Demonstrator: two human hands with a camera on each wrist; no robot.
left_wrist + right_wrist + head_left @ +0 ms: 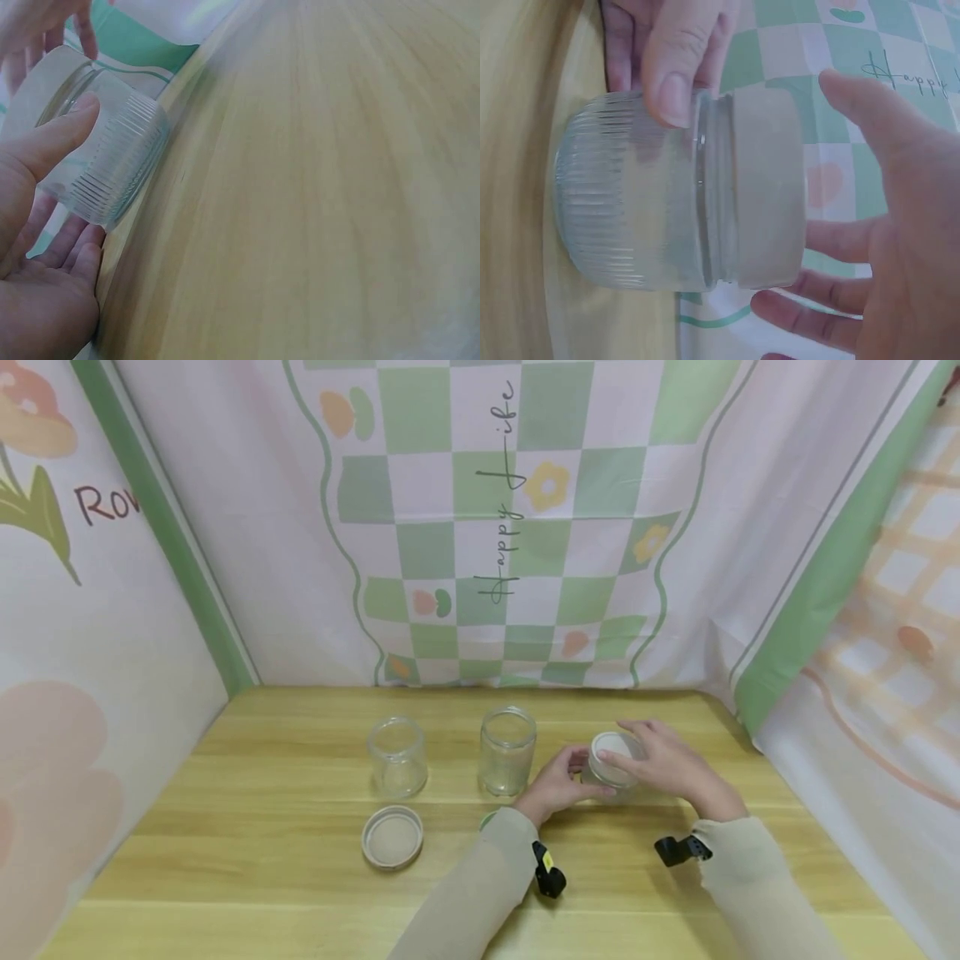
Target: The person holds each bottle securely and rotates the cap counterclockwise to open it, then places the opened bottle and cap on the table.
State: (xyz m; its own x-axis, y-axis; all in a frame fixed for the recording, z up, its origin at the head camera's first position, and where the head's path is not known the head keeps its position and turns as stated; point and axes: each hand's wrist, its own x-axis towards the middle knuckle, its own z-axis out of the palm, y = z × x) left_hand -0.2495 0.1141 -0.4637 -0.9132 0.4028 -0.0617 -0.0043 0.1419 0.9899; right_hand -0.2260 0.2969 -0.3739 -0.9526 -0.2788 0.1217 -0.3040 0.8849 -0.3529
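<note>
A ribbed glass jar (637, 202) stands on the right part of the table with a white lid (769, 187) on its mouth. My left hand (561, 783) holds the jar's side, its thumb lying along the glass just below the neck in the left wrist view. Around the lid, my right hand (663, 762) is spread. Its thumb stands apart from the lid in the right wrist view, while the fingertips (769, 304) are close at the lid's far edge.
Left of the hands are two uncovered glass jars, a taller one (507, 756) and a rounder one (398, 760). A beige lid (392, 837) lies before the rounder jar. A green piece (488, 818) shows partly behind the left sleeve. Printed curtains (510, 527) surround the table (262, 860).
</note>
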